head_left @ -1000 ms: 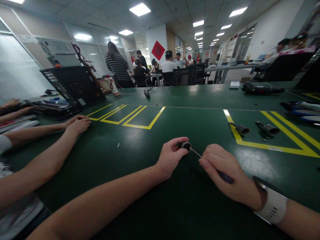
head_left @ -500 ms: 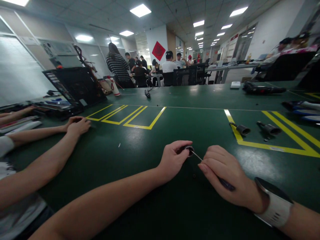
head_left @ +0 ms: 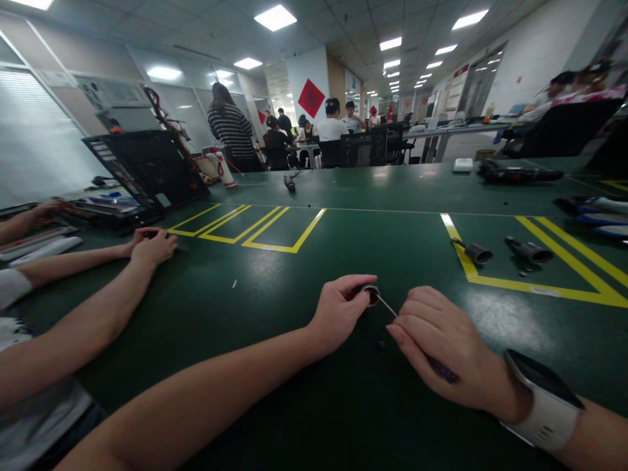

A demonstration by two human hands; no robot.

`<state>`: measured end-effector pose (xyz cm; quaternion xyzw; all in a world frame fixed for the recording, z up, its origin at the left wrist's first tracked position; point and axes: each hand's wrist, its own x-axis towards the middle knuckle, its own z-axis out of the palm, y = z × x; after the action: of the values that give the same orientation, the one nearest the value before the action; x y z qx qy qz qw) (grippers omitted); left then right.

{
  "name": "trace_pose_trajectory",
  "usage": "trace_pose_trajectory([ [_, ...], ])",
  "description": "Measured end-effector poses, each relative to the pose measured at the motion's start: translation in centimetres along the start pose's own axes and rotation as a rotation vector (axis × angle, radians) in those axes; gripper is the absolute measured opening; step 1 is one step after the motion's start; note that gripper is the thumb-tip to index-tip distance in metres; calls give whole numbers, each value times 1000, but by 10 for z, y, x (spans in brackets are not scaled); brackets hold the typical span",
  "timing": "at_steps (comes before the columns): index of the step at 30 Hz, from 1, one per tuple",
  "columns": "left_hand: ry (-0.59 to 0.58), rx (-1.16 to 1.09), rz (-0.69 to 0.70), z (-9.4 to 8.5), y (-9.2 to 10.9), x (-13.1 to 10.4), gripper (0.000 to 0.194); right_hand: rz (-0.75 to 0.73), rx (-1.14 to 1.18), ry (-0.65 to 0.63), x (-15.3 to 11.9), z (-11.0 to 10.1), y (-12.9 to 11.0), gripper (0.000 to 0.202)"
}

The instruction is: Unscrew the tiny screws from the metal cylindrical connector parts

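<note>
Lower center: my left hand [head_left: 338,314] pinches dark metal cup [head_left: 373,296]; my right [head_left: 441,347] grips screwdriver [head_left: 442,369], tip in cup's mouth.

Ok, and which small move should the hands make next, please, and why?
Probably the left hand should tilt the metal cup slightly, so its mouth faces the eyes more. The screwdriver in the right hand reaches into that mouth, and its tip cannot be seen there, so a better view might help to guide it.
</note>
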<state>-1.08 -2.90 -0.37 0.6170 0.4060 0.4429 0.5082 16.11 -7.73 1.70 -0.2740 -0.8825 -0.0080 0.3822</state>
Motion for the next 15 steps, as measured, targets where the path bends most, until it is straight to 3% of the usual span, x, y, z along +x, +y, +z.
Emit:
trace_pose_trajectory([
  [15,20,23,-9,2,0,0,30,-21,-13,8,1,3,-2,23],
])
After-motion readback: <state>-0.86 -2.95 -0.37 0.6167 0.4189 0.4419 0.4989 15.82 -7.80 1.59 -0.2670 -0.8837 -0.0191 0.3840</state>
